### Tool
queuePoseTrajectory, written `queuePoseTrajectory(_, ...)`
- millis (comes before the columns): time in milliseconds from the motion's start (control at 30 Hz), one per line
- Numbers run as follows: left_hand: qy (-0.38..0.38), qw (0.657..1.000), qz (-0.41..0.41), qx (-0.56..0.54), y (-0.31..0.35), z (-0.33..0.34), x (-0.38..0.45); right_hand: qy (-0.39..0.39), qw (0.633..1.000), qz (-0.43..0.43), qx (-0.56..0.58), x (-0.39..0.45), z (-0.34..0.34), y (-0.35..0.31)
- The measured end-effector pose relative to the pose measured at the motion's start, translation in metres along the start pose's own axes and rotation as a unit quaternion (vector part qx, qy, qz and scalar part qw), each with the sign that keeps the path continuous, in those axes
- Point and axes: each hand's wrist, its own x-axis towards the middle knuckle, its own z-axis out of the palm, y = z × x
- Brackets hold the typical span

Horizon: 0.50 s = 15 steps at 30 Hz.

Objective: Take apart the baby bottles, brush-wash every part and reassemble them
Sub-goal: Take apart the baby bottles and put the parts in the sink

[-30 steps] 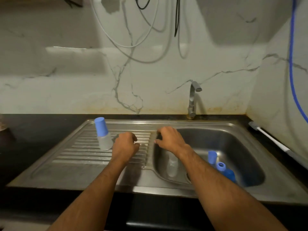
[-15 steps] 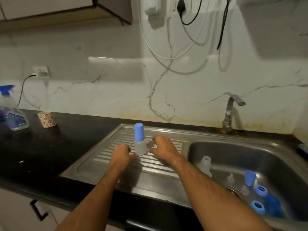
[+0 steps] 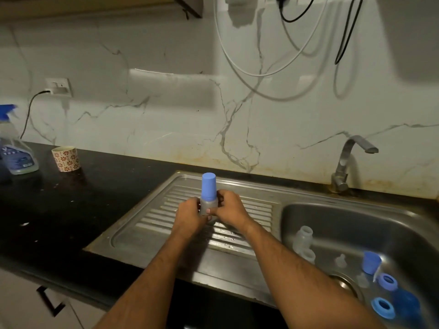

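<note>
In the head view, the left hand (image 3: 190, 216) and the right hand (image 3: 229, 210) both grip the clear baby bottle (image 3: 208, 205) with its blue cap (image 3: 208, 186), upright over the ribbed drainboard (image 3: 152, 217). Loose parts lie in the sink basin (image 3: 332, 224).

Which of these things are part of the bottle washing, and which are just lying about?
Part of the job:
capped bottle, held by both hands
open bottle in the sink
loose blue cap
blue rings
clear teat

Lying about:
spray bottle
flowered cup
wall cables
</note>
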Motion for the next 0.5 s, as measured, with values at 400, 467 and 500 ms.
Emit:
queuePoseTrajectory(400, -0.022, 0.998, 0.058, -0.027, 0.03, 0.017, 0.001, 0.03, 0.999, 0.0, 0.016, -0.015, -0.041, 0.015)
queuePoseTrajectory(467, -0.037, 0.996, 0.072, -0.039, 0.047, 0.029, -0.002, 0.041, 0.999, 0.004, 0.006, -0.023, -0.061, 0.023)
queuePoseTrajectory(500, -0.046, 0.995, 0.079, -0.047, 0.058, 0.035, -0.005, 0.05, 0.999, 0.007, 0.001, -0.027, -0.073, 0.028)
